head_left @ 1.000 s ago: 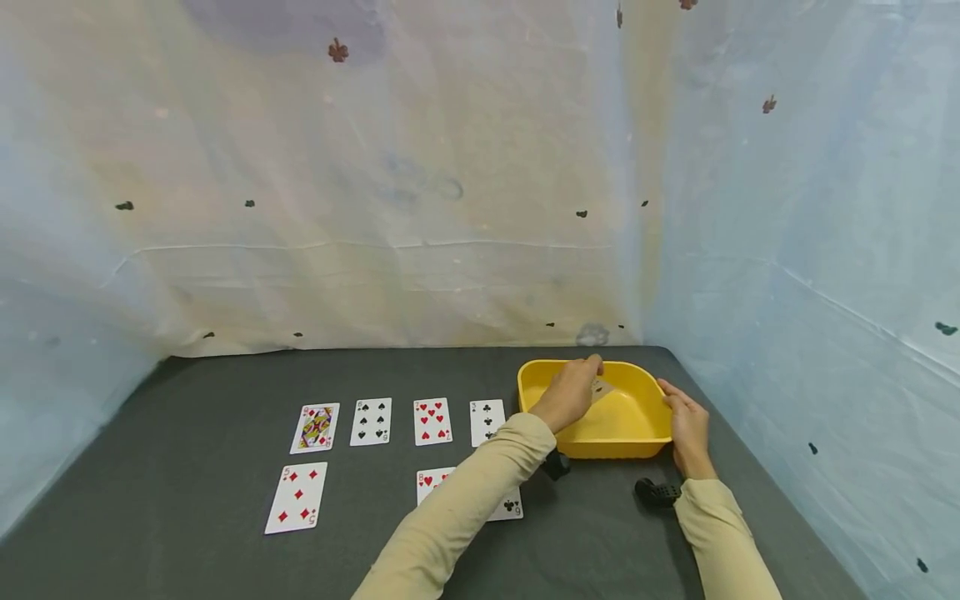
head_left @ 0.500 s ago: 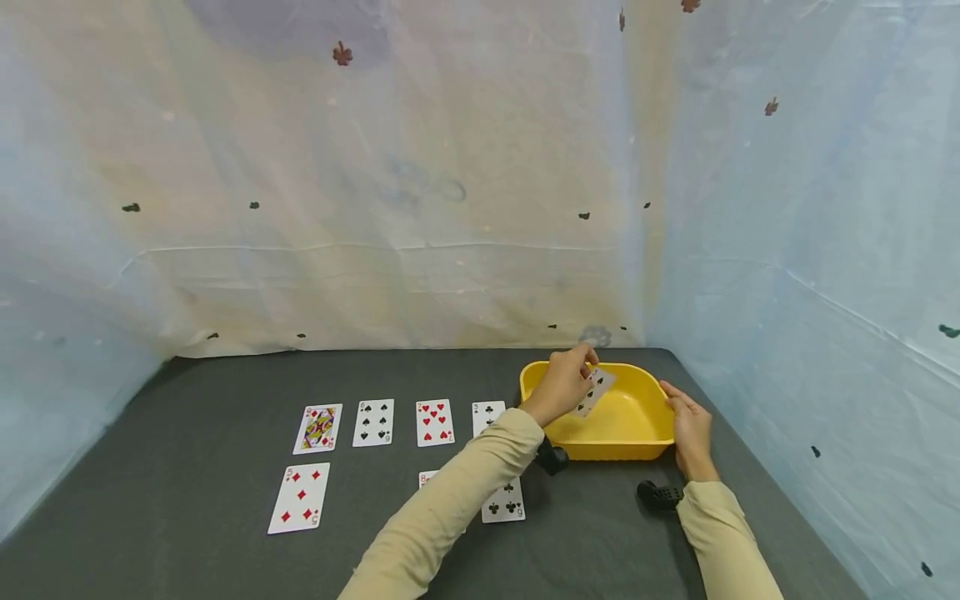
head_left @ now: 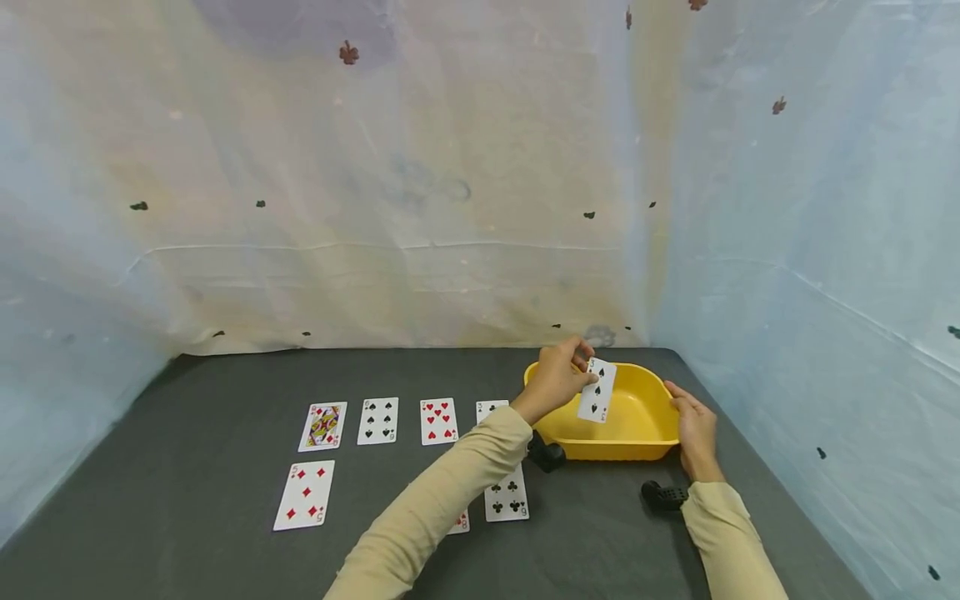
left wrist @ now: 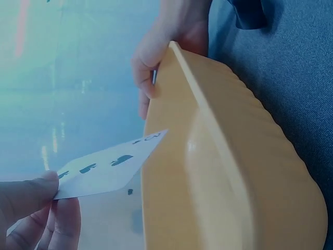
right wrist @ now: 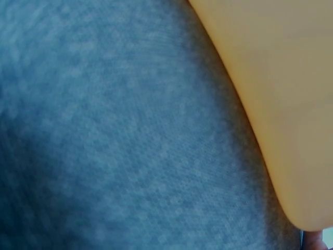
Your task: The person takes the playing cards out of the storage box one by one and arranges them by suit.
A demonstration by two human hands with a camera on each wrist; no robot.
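Observation:
My left hand point(head_left: 558, 379) pinches a playing card, the three of spades point(head_left: 597, 392), by its edge between thumb and fingers. The card is tilted face-up above the yellow plastic tub point(head_left: 622, 451). In the left wrist view the card point(left wrist: 106, 166) hangs beside the tub's rim point(left wrist: 208, 120), apart from it. My right hand point(head_left: 696, 429) grips the tub's right rim, its fingers curled over the edge point(left wrist: 143, 78). The right wrist view shows mostly the tub's outer wall point(right wrist: 281, 78); only a fingertip appears at its lower corner.
Left of the tub, face-up cards lie in two rows on the dark grey cloth point(head_left: 187, 500): a queen of diamonds point(head_left: 323, 426), six of spades point(head_left: 377, 420), seven of hearts point(head_left: 438, 421) and five of diamonds point(head_left: 303, 494). My left sleeve partly covers a six of clubs point(head_left: 507, 498) and others.
The three of spades has come up from inside the tub in my left hand and turned its face to the head view. My right hand stays on the rim.

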